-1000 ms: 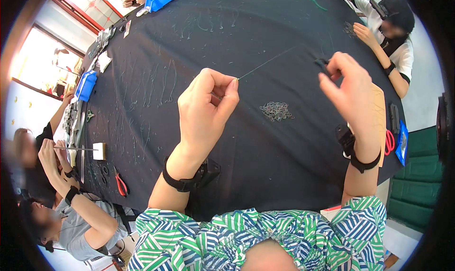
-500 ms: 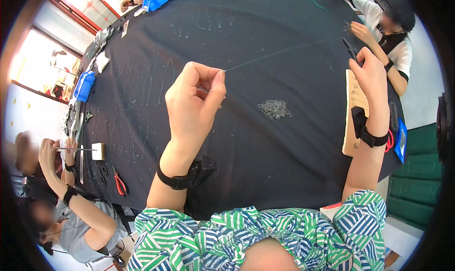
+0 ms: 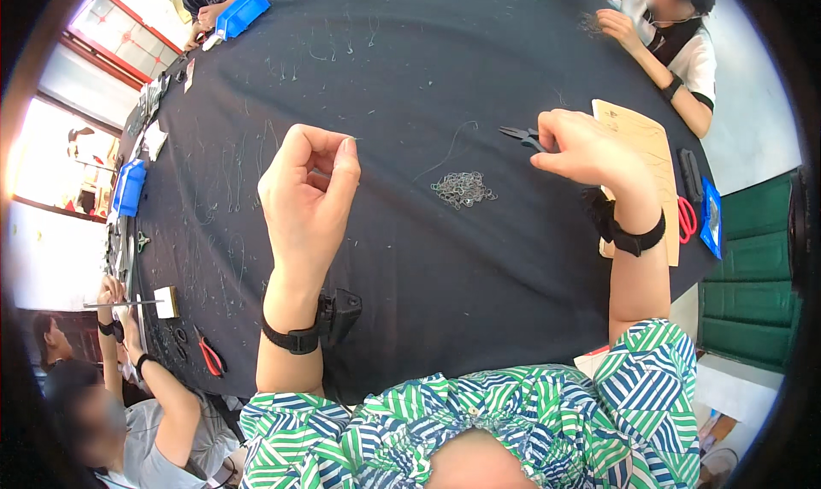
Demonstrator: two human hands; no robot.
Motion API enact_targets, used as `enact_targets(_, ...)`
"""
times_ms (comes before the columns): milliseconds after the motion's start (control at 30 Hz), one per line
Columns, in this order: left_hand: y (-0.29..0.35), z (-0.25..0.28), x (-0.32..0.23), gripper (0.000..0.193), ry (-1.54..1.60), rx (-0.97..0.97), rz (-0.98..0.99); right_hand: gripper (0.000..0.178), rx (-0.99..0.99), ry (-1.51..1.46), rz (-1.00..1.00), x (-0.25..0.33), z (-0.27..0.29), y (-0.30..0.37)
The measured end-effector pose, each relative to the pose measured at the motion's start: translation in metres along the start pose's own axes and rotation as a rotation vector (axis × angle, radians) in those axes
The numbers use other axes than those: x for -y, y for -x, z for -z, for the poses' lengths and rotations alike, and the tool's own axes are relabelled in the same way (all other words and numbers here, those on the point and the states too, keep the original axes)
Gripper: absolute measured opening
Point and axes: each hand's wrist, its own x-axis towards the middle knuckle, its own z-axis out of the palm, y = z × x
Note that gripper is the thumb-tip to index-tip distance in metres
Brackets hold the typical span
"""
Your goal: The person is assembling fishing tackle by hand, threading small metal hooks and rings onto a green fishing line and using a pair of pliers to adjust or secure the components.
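Observation:
My left hand (image 3: pixel 308 185) is closed in a pinch above the black cloth, with a tiny bit of thin greenish line (image 3: pixel 357 138) showing at the fingertips. To its right, my right hand (image 3: pixel 590 147) grips a pair of dark pliers (image 3: pixel 519 136), whose jaws point left. Nothing can be made out between the jaws. A pile of small wire loops (image 3: pixel 463 189) lies on the cloth between my hands. Just above the pile runs a fine curved line (image 3: pixel 453 142); whether it joins either hand cannot be seen.
A tan cardboard sheet (image 3: pixel 637 130) lies under my right forearm, with red-handled scissors (image 3: pixel 686 220) and a blue packet (image 3: pixel 711 219) beyond. Red-handled pliers (image 3: pixel 209 354) lie left. Loose fine lines (image 3: pixel 235 168) cover the left cloth (image 3: pixel 410 266). Co-workers sit around the table.
My right hand has come left and inward with the pliers. The line that stretched taut from my left fingertips toward the pliers no longer spans between them. My left hand shifts slightly left.

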Motion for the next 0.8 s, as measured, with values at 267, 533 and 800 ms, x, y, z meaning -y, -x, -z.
enact_targets(267,0.004,-0.006,-0.010,0.002,0.186,0.080,0.038,0.025,-0.087,0.164,-0.033,-0.007,-0.036,-0.010)
enact_targets(533,0.009,-0.015,-0.007,0.005,0.249,0.162,-0.026,0.021,-0.144,0.418,-0.079,0.012,-0.030,-0.009)
enact_targets(800,0.010,-0.020,-0.011,0.011,0.084,0.118,-0.150,0.031,0.304,-1.192,0.145,0.099,-0.004,0.009)
